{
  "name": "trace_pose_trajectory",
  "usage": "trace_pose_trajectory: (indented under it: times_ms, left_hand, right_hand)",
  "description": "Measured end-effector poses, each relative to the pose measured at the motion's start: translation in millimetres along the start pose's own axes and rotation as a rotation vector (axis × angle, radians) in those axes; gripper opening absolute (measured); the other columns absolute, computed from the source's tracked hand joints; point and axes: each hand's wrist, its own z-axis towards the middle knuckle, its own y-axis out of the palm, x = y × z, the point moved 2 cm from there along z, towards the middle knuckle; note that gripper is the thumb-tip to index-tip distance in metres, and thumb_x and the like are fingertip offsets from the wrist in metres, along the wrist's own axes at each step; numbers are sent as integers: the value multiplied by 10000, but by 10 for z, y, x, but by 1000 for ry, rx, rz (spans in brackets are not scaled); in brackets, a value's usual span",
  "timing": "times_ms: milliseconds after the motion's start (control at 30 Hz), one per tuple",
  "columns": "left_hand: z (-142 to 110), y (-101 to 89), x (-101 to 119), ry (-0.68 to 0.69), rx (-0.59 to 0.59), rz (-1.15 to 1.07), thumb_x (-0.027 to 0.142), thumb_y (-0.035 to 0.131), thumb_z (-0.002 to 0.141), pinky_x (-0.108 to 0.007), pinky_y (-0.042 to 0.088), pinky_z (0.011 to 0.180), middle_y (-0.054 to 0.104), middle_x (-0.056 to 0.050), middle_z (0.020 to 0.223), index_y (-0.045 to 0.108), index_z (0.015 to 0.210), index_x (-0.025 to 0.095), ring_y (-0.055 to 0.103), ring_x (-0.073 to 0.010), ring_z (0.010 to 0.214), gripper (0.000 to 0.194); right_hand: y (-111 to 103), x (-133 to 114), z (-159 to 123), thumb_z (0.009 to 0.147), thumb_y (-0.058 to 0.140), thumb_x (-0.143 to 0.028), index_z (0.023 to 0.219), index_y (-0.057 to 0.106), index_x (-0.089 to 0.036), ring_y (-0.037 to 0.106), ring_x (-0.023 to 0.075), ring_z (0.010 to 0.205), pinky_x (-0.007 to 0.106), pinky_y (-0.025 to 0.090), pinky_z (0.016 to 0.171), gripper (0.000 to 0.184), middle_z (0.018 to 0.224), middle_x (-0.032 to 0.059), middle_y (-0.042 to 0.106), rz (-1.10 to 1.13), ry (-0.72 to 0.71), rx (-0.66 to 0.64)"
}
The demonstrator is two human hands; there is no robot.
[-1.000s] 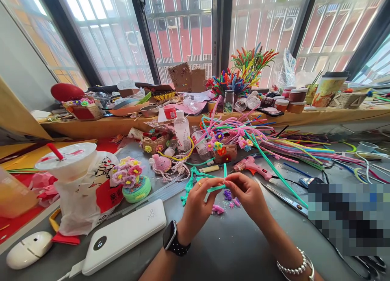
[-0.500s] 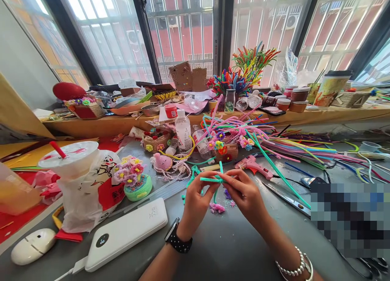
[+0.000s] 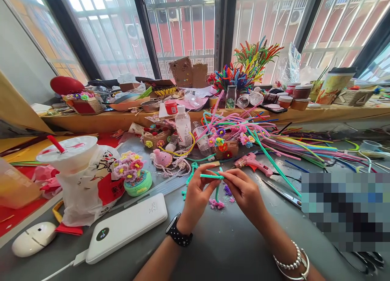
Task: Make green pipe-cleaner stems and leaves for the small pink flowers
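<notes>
Between both hands is a teal-green pipe cleaner (image 3: 210, 176), bent so that one piece sticks out left, a short end points up and a longer stem hangs down. My left hand (image 3: 199, 195) pinches it with thumb and fingers. At the crossing point, the fingertips of my right hand (image 3: 242, 189) are closed on the same pipe cleaner. Under the hands lie pink fuzzy scraps (image 3: 216, 204) and purple scraps (image 3: 227, 190). Just behind my left hand are twisted green pipe-cleaner pieces (image 3: 192, 173), partly hidden by it.
A pink glue gun (image 3: 254, 164) and scissors (image 3: 283, 192) lie to the right. Loose pipe cleaners (image 3: 304, 147) are heaped behind. On the left are a white power bank (image 3: 128, 228), a flower pot ornament (image 3: 137, 183), a bagged drink cup (image 3: 82, 191) and a white mouse-shaped case (image 3: 33, 239).
The pipe cleaner has been turned between the fingers: its stem now hangs down and one piece points left. Both hands have shifted slightly and stay closed on it.
</notes>
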Motion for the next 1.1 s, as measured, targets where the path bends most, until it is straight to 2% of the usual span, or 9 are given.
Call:
trace_pose_trajectory:
  times_ms: [333,500,667,833,1100]
  left_hand:
    - [-10,1,-10,26,-5,82,164,552,718,-267,451,750,576,-1,852,468,988,221,564,-129,796,289]
    - [2,-7,-8,18,-22,147,178,556,717,-275,454,752,586,2,793,463,990,208,569,-130,779,290]
    - [6,-3,-6,-11,-55,181,196,581,697,-299,458,751,569,0,766,449,997,195,564,-133,751,328]
    - [-1,16,-37,-58,-91,84,198,581,699,-300,465,738,566,-23,803,455,961,182,561,-148,782,290]
    - [7,11,-71,-76,-79,22,207,596,689,-294,460,731,575,-19,816,461,945,187,565,-148,787,290]
  right_hand:
    - [28,-8,-7,836,363,-161,890,555,-165,501,141,689,239,409,608,199,796,54,519,-40,50,-116]
    - [23,-14,-6,843,342,-178,846,546,-164,480,135,636,232,392,567,205,745,44,501,-112,69,-154]
    - [20,-3,-2,842,341,-180,820,549,-169,489,142,654,242,397,589,209,748,45,506,-103,100,-135]
    - [14,17,4,831,371,-181,865,568,-188,514,151,694,246,419,603,200,784,51,525,-16,94,-85]
    - [-12,-4,35,805,416,-143,915,583,-194,545,159,783,254,433,684,207,839,51,582,70,107,-46]
